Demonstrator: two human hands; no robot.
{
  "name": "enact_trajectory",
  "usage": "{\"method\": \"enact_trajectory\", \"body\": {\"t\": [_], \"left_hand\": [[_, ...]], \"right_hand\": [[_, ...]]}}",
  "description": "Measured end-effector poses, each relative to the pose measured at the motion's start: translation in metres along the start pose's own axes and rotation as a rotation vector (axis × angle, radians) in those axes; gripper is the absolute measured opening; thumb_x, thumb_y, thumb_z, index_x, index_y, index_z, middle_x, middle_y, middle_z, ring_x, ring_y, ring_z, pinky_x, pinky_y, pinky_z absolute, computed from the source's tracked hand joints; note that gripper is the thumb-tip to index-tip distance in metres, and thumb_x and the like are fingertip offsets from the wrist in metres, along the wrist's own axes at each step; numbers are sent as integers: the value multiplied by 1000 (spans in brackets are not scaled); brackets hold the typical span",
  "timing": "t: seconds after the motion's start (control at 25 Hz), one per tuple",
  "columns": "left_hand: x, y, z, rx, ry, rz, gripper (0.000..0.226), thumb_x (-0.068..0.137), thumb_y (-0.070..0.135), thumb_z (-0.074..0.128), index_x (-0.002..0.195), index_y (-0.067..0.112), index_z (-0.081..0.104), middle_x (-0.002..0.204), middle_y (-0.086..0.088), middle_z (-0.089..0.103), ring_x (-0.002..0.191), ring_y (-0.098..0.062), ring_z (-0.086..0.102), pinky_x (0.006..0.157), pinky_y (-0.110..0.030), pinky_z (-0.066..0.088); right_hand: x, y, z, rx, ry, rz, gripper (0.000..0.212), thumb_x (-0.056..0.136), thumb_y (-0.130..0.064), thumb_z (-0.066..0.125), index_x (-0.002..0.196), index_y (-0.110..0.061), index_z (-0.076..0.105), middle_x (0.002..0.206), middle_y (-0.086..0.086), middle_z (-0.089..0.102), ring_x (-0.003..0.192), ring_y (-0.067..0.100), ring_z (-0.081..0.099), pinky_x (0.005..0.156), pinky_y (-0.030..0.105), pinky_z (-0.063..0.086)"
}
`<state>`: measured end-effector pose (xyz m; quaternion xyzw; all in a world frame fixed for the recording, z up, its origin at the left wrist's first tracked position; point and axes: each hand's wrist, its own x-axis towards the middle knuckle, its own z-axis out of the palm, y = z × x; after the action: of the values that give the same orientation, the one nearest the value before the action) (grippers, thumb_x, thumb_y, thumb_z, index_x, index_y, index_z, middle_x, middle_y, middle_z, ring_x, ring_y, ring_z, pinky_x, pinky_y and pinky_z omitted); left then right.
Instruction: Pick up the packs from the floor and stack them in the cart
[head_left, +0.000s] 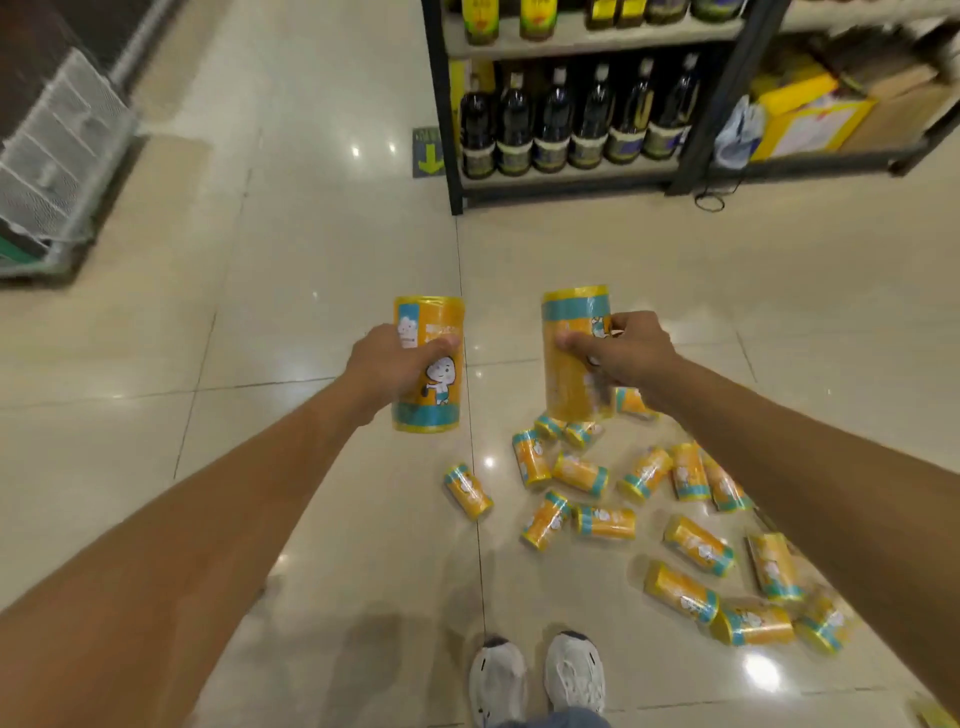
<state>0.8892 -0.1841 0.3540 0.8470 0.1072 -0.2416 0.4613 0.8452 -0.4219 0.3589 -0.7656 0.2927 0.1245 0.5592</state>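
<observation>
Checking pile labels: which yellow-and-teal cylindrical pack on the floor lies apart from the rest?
The yellow-and-teal cylindrical pack farthest left, alone beside the dark tile seam; the others crowd together to its right.

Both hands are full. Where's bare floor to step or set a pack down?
Bare tile runs wide on the left, between the wire cart and the shoes. Another open strip lies before the bottle shelf. Crowded: the loose packs right of the shoes, under the right arm.
</observation>
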Motion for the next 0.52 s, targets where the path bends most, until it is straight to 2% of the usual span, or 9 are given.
{"method": "enact_trajectory", "body": {"t": [0.12,0.16,0.28,0.36,0.52], "left_hand": [[-45,89,-61,-40,101,123,37,81,46,68,103,16,62,104,-5,66,99,-23,64,88,-37,52],[-59,115,-80,-58,130,158,35,82,45,67,102,17,62,104,-5,66,99,-24,63,87,-36,52],[-96,179,-129,-83,204,262,36,82,47,67,104,18,64,106,-5,68,98,-23,64,85,-36,53],[-121,214,-162,-104,253,325,34,83,47,66,103,19,63,105,-5,68,95,-22,64,77,-32,52],[-165,260,-217,-114,348,430,28,84,49,65,91,23,61,99,-5,68,88,-20,63,65,-28,50]], "right_hand": [[-46,-101,-37,83,51,-146,27,74,-33,79,80,-19,58,90,3,65,84,16,64,74,33,56],[-63,-132,-48,101,50,-195,27,75,-34,78,82,-19,58,93,3,64,88,17,63,77,34,54],[-104,-208,-69,112,52,-336,32,77,-32,76,95,-14,57,91,0,62,88,16,60,77,34,53],[-128,-249,-75,125,42,-428,34,80,-30,74,101,-13,55,96,2,60,92,18,59,78,35,53],[-160,-314,-73,154,-28,-591,30,82,-29,71,102,-12,56,97,1,61,86,14,60,66,25,50]]}}
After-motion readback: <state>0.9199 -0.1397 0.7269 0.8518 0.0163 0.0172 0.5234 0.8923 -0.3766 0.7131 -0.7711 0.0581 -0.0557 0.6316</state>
